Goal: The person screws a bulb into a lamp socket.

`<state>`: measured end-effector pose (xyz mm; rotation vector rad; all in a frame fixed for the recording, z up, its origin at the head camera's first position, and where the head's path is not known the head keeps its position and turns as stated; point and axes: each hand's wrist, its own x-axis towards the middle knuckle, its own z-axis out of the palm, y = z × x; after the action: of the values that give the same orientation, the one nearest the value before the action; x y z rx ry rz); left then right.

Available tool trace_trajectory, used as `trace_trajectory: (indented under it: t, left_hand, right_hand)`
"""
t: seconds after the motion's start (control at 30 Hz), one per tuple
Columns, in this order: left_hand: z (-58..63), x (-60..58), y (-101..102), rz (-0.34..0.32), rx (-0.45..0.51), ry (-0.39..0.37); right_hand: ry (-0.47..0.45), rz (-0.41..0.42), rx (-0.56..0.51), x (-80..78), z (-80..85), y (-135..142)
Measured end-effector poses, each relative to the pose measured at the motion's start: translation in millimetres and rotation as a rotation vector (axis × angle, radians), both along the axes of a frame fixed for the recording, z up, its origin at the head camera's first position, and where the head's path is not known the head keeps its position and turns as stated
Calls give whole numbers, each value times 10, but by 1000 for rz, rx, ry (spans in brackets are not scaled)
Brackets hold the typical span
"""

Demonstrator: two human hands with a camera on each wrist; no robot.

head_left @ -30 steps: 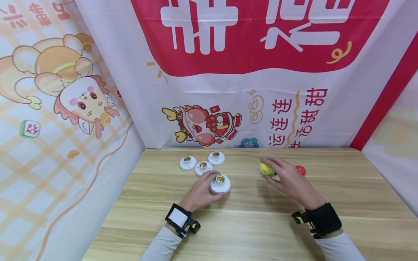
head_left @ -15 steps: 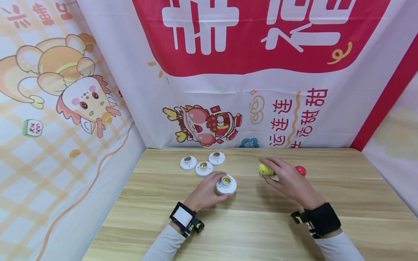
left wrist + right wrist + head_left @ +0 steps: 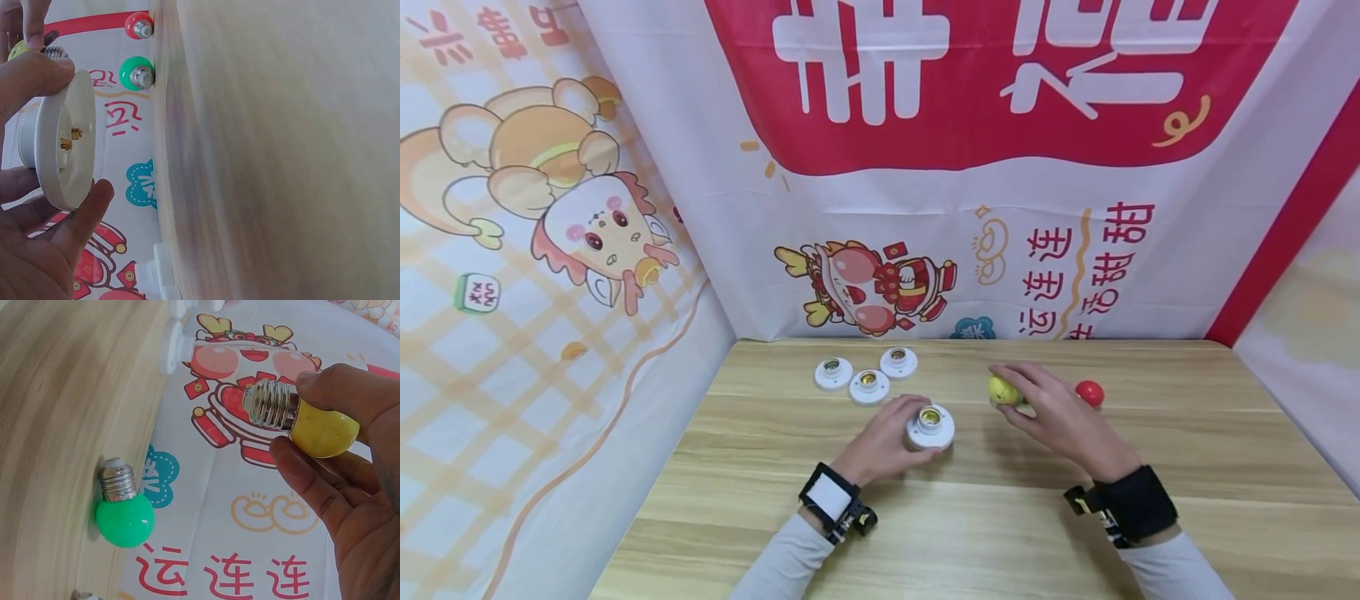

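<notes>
My left hand (image 3: 883,443) grips a round white lamp socket (image 3: 930,427) by its edge, thumb on one side and fingers on the other. The left wrist view shows its hollow underside with brass screws, raised off the table. In my right hand (image 3: 1060,417) a yellow light bulb (image 3: 322,428) is pinched between thumb and fingers, its silver screw base (image 3: 272,405) pointing away from the palm. Bulb and socket are apart, with the bulb to the right. A green bulb (image 3: 125,519) lies on the table under the right hand, mostly hidden in the head view.
Three more white lamp sockets (image 3: 868,387) stand grouped at the back left of the wooden table (image 3: 970,533). A red bulb (image 3: 1090,393) lies just right of my right hand. Printed cloth (image 3: 880,200) hangs behind the table's far edge.
The left hand has moved right with the lamp socket. My right hand has shifted slightly left with the yellow bulb, so the gap between them is smaller.
</notes>
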<state>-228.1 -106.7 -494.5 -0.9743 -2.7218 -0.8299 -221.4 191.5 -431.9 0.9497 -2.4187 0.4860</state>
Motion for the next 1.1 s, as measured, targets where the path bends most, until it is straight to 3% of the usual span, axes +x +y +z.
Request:
trace_trajectory:
  t: [1.1]
  left_hand:
    - [-41, -9, 274, -122, -5, 57]
  right_hand:
    - [41, 66, 2, -2, 71, -233]
